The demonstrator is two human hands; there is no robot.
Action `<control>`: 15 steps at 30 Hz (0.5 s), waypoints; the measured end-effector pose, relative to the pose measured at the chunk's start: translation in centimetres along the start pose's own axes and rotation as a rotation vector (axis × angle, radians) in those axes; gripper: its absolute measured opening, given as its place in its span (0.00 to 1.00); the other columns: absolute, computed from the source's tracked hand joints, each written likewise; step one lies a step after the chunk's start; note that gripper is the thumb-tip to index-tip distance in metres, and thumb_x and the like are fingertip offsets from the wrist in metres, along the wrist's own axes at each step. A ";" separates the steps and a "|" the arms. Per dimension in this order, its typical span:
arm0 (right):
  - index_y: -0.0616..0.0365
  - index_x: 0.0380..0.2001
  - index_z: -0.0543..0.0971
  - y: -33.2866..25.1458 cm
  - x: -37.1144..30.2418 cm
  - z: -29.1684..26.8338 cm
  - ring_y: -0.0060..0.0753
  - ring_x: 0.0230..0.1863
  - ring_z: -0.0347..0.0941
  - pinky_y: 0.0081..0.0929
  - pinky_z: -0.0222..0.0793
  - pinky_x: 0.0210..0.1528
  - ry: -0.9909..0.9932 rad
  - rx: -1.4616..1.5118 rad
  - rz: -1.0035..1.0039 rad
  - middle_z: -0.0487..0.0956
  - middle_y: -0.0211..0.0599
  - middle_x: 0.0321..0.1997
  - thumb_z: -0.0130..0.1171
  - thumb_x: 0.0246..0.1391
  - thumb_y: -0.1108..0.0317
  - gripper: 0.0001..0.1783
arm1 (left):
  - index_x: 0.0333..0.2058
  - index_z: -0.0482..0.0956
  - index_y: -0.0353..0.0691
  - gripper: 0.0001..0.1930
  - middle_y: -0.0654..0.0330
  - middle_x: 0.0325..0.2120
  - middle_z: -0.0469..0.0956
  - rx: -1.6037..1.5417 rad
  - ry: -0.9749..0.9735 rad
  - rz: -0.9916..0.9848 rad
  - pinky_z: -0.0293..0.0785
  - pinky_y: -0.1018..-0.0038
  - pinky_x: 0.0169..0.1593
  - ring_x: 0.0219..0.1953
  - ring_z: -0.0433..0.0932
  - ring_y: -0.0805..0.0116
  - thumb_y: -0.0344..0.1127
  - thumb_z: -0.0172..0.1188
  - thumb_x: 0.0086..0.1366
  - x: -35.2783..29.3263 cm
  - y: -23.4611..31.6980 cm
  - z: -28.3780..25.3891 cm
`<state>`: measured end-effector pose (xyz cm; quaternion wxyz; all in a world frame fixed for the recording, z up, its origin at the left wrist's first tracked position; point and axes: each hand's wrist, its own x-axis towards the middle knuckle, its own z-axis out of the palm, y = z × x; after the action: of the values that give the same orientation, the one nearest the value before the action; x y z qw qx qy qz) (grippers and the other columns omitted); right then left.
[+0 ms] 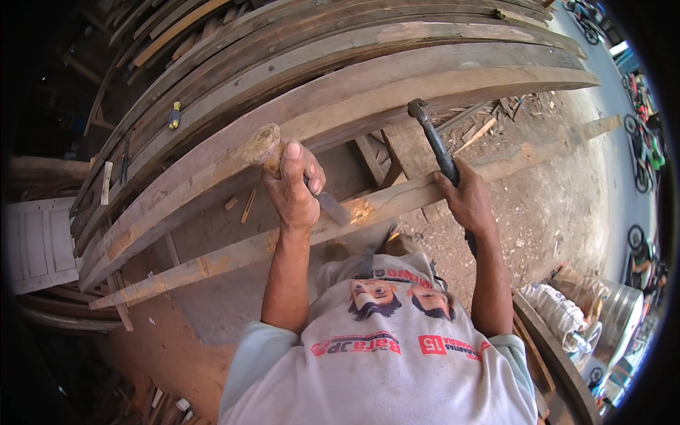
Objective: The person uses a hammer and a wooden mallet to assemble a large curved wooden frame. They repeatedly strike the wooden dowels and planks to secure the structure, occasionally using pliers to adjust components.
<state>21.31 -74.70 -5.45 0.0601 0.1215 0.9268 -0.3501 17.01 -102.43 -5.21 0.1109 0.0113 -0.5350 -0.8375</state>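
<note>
Here, the long, narrow, pale-brown wooden beam (205,266) lies slantwise before us, its scraped patch beside the flat, grey-bladed chisel (333,210) that our left grip (294,188) is wrapped around. Our right grip (464,198) clasps a dark, long-handled hammer (435,145); beyond lie thick, weathered, brown wooden timbers (453,83).
</note>
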 end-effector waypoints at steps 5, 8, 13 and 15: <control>0.66 0.38 0.75 0.3 0.1 0.0 0.64 0.32 0.75 0.49 0.67 0.37 -0.005 0.002 -0.033 0.77 0.61 0.28 0.63 0.60 0.55 0.21 | 0.31 0.69 0.43 0.13 0.69 0.17 0.68 0.091 -0.031 -0.056 0.62 0.80 0.18 0.15 0.66 0.81 0.39 0.64 0.69 -0.1 -0.4 0.9; 0.67 0.38 0.75 -0.1 0.0 0.1 0.62 0.30 0.74 0.48 0.67 0.36 0.011 0.036 -0.046 0.76 0.61 0.27 0.63 0.61 0.56 0.21 | 0.37 0.70 0.40 0.12 0.68 0.19 0.71 0.150 0.005 -0.084 0.65 0.81 0.19 0.17 0.67 0.81 0.36 0.66 0.67 0.4 -0.7 1.8; 0.62 0.41 0.76 -5.1 -1.3 -3.2 0.32 0.22 0.69 0.39 0.67 0.29 0.083 0.023 -0.103 0.74 0.38 0.22 0.63 0.63 0.58 0.16 | 0.40 0.72 0.37 0.15 0.67 0.22 0.73 0.245 0.019 -0.117 0.68 0.79 0.21 0.19 0.69 0.81 0.36 0.69 0.65 0.8 -1.0 2.2; 0.58 0.43 0.76 -8.9 -0.7 -5.5 0.20 0.22 0.66 0.28 0.64 0.25 0.335 0.066 -0.392 0.72 0.28 0.22 0.63 0.63 0.57 0.16 | 0.40 0.72 0.37 0.15 0.67 0.22 0.74 0.261 0.030 -0.116 0.68 0.79 0.21 0.19 0.70 0.81 0.36 0.69 0.64 0.4 -1.0 1.9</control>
<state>19.50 -77.66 4.42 -0.1670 -0.0022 0.9178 -0.3602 16.22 -100.47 -5.24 0.0681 0.0691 -0.6360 -0.7656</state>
